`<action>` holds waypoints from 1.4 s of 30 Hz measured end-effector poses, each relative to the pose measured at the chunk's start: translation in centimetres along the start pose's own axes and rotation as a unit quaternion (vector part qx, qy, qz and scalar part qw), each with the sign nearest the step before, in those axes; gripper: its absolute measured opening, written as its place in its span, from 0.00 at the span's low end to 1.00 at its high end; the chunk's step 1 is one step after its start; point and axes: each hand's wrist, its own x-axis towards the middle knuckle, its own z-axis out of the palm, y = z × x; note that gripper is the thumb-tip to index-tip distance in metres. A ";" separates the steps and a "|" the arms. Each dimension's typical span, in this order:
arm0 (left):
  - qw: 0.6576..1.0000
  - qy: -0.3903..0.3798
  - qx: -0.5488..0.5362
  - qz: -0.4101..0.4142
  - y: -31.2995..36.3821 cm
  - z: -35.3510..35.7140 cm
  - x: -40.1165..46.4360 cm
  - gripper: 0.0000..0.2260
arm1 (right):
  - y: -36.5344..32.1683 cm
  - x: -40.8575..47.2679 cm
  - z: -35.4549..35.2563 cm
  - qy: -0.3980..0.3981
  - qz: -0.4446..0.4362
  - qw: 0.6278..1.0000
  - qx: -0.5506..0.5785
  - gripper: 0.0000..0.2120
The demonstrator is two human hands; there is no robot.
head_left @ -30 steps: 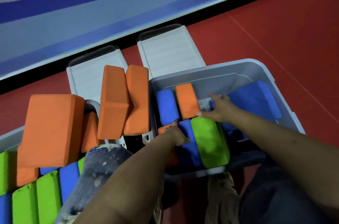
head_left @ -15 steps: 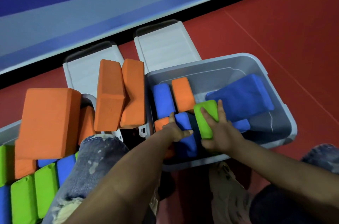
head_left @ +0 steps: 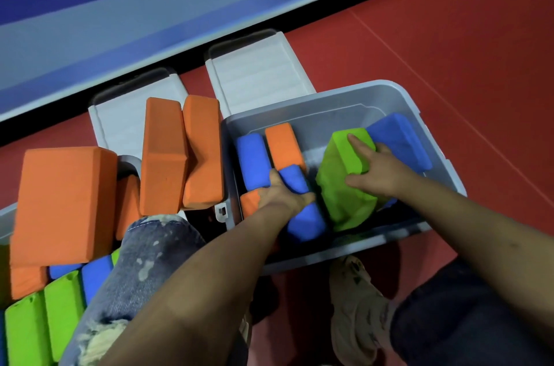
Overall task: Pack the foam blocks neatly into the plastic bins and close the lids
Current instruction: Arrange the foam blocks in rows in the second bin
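A grey plastic bin (head_left: 332,97) lies on the red floor ahead of me. Inside it stand a blue block (head_left: 251,158) and an orange block (head_left: 283,145) at the far left, with another blue block (head_left: 302,215) in front. My left hand (head_left: 283,191) grips that nearer blue block from above. My right hand (head_left: 376,166) holds a tilted green block (head_left: 341,185) in the bin's middle, fingers spread over its top and thumb on its side. A further blue block (head_left: 401,137) leans in the bin's far right corner.
Two white lids (head_left: 260,74) (head_left: 129,113) lie flat beyond the bins. A second bin at the left holds green (head_left: 45,314), blue and orange blocks, with large orange blocks (head_left: 63,203) (head_left: 183,152) piled on top. My knees and a shoe (head_left: 356,308) are below. A blue wall runs behind.
My right hand has lifted the green block out of the row and tipped it rightward against the blue block. The left hand has stayed on the nearer blue block.
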 end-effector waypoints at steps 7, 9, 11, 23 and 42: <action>0.996 -0.032 0.030 0.081 1.7 -0.2 -0.3 0.52 | 1.1 -1.2 0.8 -0.022 -0.010 0.999 0.022 0.46; 0.994 -0.050 0.019 0.097 1.6 0.0 -0.1 0.51 | 1.4 -1.2 1.5 -0.020 -0.017 0.999 0.025 0.45; 0.992 -0.069 0.001 0.107 1.7 -0.2 -0.1 0.50 | 1.7 -1.2 2.0 -0.025 -0.021 0.999 0.023 0.46; 0.991 -0.019 -0.099 0.086 4.7 -0.4 -0.3 0.46 | 1.0 -2.1 0.2 -0.171 -0.004 0.920 0.352 0.31; 0.988 -0.034 0.001 0.151 3.3 -0.1 0.5 0.37 | 10.6 4.4 -1.1 0.099 0.289 0.937 0.170 0.45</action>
